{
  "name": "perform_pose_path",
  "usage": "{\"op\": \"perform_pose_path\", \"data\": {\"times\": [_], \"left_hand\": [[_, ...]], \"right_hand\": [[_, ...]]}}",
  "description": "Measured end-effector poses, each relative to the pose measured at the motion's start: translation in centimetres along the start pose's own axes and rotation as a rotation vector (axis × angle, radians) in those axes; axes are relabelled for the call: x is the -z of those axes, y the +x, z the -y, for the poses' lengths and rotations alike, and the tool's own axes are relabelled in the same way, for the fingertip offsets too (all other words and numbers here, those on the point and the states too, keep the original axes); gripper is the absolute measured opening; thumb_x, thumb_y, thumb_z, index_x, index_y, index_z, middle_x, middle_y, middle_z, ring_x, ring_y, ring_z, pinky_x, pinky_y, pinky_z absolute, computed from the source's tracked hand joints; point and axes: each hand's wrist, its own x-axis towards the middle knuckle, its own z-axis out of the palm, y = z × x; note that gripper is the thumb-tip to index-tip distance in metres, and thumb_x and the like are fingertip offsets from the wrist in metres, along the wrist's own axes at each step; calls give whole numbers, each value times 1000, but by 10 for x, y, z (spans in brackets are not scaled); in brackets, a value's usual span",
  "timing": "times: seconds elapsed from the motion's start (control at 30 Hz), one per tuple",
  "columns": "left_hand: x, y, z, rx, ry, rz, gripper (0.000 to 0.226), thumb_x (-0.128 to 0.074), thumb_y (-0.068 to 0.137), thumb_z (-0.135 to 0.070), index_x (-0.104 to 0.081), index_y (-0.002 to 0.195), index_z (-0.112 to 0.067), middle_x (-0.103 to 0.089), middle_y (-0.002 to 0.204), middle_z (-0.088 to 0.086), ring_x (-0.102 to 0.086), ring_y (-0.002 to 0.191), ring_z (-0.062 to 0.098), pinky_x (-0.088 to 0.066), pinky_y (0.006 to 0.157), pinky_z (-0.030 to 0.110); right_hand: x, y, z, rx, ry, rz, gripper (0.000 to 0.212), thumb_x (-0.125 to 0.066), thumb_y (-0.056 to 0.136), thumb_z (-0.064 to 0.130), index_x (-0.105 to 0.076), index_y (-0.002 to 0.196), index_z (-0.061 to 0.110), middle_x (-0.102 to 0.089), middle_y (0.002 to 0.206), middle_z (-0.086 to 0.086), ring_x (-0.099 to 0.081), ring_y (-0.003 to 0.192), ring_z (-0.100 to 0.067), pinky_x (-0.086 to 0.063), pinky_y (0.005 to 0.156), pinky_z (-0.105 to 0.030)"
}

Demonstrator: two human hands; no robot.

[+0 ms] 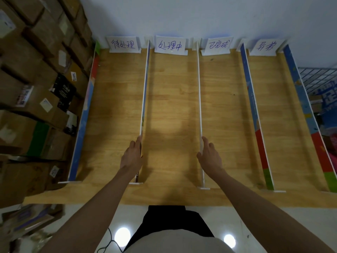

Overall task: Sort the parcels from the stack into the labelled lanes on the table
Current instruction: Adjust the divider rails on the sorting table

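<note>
Resting hands [131, 157] on lane dividers [145, 92]

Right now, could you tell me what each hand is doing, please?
Left hand: open, holds nothing, fingers straight along the divider.
Right hand: open, holds nothing, fingers beside the next divider.

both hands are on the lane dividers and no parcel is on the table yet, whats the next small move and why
Probably let go with the left hand and reach left to the stack of parcels for a first box. All four lanes on the table look bare, and both the left and the right hand rest on dividers with straight fingers, holding no parcel.
</note>
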Motion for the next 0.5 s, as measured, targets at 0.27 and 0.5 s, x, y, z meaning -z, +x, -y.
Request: {"op": "perform_pose_path", "data": {"times": [0.27, 0.5], "left_hand": [[-8, -2, 11, 24, -75, -29, 76, -61, 93, -22, -19, 156, -18, -43, 139, 10, -56, 114, 32, -53, 85, 44], [-12, 6, 14, 72, -157, -48, 73, -63, 92, -14, -25, 155, -17, -46, 140, 12, -58, 116, 31, -51, 91, 46]], "right_hand": [[-10, -6, -4, -43, 45, 6, 71, -54, 93, 15, -18, 153, 23, -51, 128, -11, -59, 104, -32, -53, 81, -48], [-9, 1, -6, -56, 52, 26, 65, -53, 93, 9, -26, 151, 19, -55, 125, -14, -59, 104, -33, -47, 75, -40]]}}
